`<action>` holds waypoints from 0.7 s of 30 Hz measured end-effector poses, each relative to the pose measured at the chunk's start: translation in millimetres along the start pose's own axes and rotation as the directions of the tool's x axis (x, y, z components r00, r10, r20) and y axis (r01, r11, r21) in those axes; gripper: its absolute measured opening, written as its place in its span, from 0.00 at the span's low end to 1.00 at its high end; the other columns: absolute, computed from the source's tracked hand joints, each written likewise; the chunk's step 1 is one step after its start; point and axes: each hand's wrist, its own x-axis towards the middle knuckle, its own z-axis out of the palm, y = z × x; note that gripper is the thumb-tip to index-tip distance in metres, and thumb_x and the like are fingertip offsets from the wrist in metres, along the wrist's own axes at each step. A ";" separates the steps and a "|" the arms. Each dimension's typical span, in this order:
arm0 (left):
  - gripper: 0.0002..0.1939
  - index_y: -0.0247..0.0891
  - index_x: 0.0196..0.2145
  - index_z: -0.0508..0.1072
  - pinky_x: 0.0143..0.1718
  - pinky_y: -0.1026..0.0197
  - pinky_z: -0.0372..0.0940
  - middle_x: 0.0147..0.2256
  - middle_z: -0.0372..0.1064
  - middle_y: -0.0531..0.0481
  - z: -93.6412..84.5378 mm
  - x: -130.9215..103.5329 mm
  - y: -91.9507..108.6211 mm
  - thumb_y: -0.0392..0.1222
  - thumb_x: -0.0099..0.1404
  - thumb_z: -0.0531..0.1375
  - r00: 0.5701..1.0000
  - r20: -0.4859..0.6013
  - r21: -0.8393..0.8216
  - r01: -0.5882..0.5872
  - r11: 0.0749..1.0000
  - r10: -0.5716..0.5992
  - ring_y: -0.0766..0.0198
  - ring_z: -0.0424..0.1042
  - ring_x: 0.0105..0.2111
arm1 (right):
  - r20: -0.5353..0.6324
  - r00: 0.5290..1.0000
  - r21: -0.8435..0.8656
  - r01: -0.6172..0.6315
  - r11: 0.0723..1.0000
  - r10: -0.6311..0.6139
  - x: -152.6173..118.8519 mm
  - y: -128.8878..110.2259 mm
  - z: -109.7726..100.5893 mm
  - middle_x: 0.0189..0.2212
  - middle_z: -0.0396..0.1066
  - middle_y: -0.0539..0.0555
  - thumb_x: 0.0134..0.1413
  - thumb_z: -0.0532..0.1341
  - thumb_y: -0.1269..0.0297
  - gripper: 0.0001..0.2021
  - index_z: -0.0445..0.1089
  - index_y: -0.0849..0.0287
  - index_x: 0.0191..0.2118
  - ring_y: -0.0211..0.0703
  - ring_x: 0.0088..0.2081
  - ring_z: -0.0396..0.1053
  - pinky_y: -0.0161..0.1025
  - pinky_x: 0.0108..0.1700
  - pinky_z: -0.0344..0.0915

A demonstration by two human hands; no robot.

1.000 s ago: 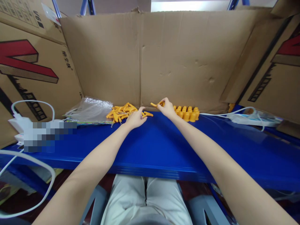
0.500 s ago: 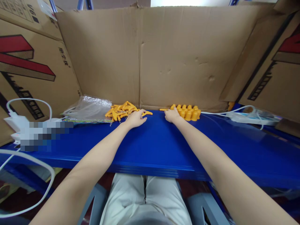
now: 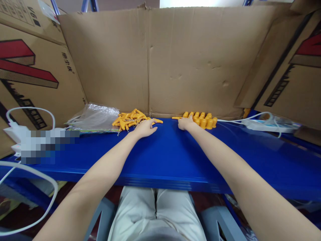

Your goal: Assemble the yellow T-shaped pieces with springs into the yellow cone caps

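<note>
My left hand (image 3: 144, 129) lies flat on the blue table (image 3: 165, 150), fingers apart. Its fingertips touch an orange plastic piece (image 3: 157, 121) at the right edge of a loose pile of orange pieces (image 3: 129, 119). My right hand (image 3: 185, 123) rests low on the table at the left end of a block of upright orange caps (image 3: 204, 120). Its fingers are curled on a thin orange piece (image 3: 175, 117) that sticks out to the left and lies at table level.
A crumpled clear plastic bag (image 3: 94, 115) lies left of the pile. Cardboard walls (image 3: 150, 60) close off the back and sides. A white power strip with cable (image 3: 265, 125) sits at the right, and white chargers and cables (image 3: 15, 134) at the left.
My right hand has come down from a raised position, bringing its orange piece to the table beside the upright caps. My left hand has stayed at the pile's edge.
</note>
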 end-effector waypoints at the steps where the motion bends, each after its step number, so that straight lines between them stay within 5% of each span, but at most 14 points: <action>1: 0.20 0.38 0.50 0.72 0.35 0.60 0.64 0.31 0.75 0.49 -0.2 -0.1 0.3 0.44 0.61 0.57 1.000 0.003 -0.001 0.002 1.000 -0.002 0.58 0.74 0.32 | 0.007 1.000 -0.004 0.003 1.000 -0.002 -1.5 0.5 -1.1 0.53 0.70 0.69 0.52 0.57 0.72 0.22 0.73 0.58 0.54 0.71 0.62 0.57 0.76 0.60 0.32; 7: 0.19 0.38 0.48 0.74 0.34 0.60 0.63 0.31 0.75 0.48 -1.8 -1.4 2.7 0.45 0.61 0.57 1.000 -0.004 -0.001 0.016 1.000 -0.016 0.58 0.73 0.32 | -0.043 0.998 0.075 0.042 0.996 -0.039 -18.9 9.1 -19.5 0.51 0.71 0.70 0.56 0.57 0.67 0.17 0.74 0.63 0.50 0.70 0.60 0.60 0.69 0.62 0.40; 15: 0.16 0.38 0.43 0.77 0.33 0.60 0.63 0.28 0.73 0.50 -2.4 -0.4 2.6 0.44 0.60 0.57 1.000 0.003 -0.020 -0.016 1.000 0.016 0.61 0.71 0.29 | -0.079 0.996 0.112 -0.023 0.993 0.032 -44.6 55.5 -30.0 0.52 0.70 0.65 0.58 0.55 0.62 0.19 0.71 0.57 0.53 0.64 0.53 0.67 0.58 0.53 0.60; 21: 0.16 0.38 0.43 0.78 0.34 0.60 0.63 0.28 0.73 0.49 -4.7 -1.1 3.8 0.44 0.60 0.56 1.000 0.018 -0.014 -0.006 1.000 0.006 0.60 0.71 0.30 | -0.176 0.983 0.087 0.061 0.994 -0.045 -58.9 62.6 -7.4 0.59 0.64 0.67 0.57 0.53 0.66 0.22 0.67 0.62 0.57 0.67 0.62 0.57 0.66 0.61 0.48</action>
